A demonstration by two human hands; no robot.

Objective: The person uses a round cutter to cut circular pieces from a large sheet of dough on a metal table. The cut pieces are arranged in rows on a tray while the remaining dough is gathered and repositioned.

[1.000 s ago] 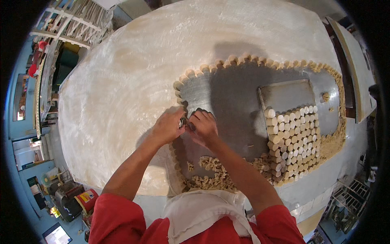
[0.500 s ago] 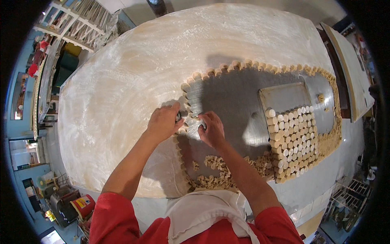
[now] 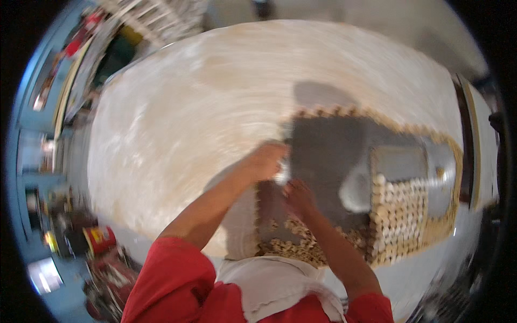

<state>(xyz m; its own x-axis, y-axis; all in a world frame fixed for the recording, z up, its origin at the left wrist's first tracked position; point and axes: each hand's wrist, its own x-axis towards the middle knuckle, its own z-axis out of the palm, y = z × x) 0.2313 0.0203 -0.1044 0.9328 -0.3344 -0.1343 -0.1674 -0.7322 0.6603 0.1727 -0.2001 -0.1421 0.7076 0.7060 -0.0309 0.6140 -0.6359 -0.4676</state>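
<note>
My left hand (image 3: 267, 160) is closed at the scalloped cut edge of a large floured dough sheet (image 3: 177, 107). Motion blur hides what its fingers hold; a bright, shiny patch shows beside them. Just nearer and to the right, my right hand (image 3: 299, 198) is curled over the bare grey metal tabletop (image 3: 328, 145), its grip too smeared to make out. A rectangular tray (image 3: 399, 156) stands on the metal to the right. Rows of small pale dough rounds (image 3: 401, 218) fill its near part.
Curled dough scraps (image 3: 293, 250) lie in a heap near my apron (image 3: 274, 282). A narrow strip of dough trimmings (image 3: 456, 177) borders the metal on the right. Beyond the table's right end stands a pale board (image 3: 484, 140); a red bucket (image 3: 99, 239) is at the lower left.
The view has shifted and blurred. My hands have worked along the dough's edge to its far left corner, and more bare metal shows there. The tray of rounds looks the same.
</note>
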